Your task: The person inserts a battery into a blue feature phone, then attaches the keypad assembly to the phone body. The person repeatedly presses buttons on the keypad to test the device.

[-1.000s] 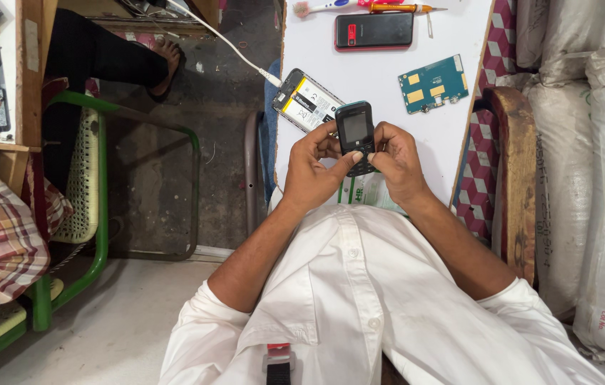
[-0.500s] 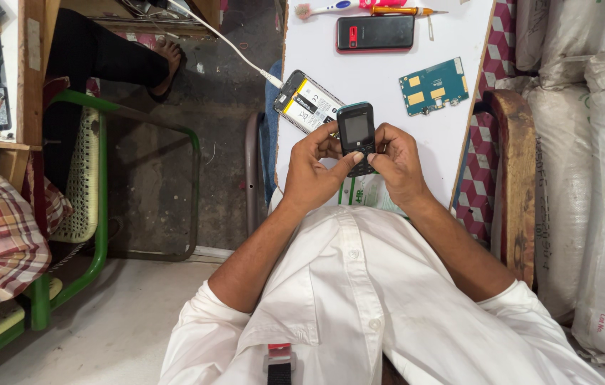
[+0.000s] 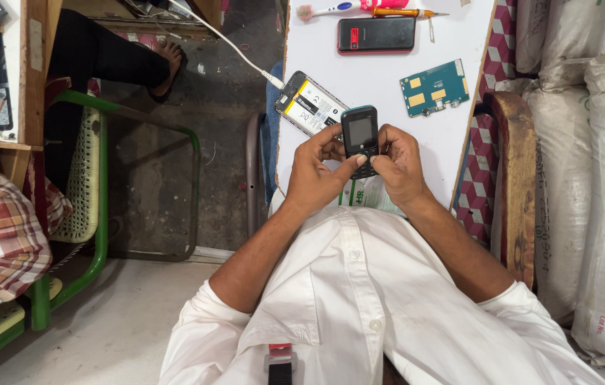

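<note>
Nearest the camera, the person's white shirt (image 3: 366, 299) fills the lower view, and both forearms run up from it to meet over the near edge of the white table (image 3: 452, 36). The left hand (image 3: 314, 175) and right hand (image 3: 395, 162) are both closed around 1 small dark keypad phone (image 3: 360, 137), which sits between them, equally near to each, held just above the table's near edge. Its long axis points away from the body, screen end far, keypad end near; the 2 thumbs press on the lower, keypad part while the curled fingers grip its sides and back. Just beyond the left hand lies an opened phone with a yellow-labelled battery (image 3: 311, 104), a white cable plugged into it. Right of that lies a teal circuit board (image 3: 434, 87). Farthest off lie a black and red phone (image 3: 376, 35), a toothbrush (image 3: 331, 9) and an orange screwdriver (image 3: 402, 12).
</note>
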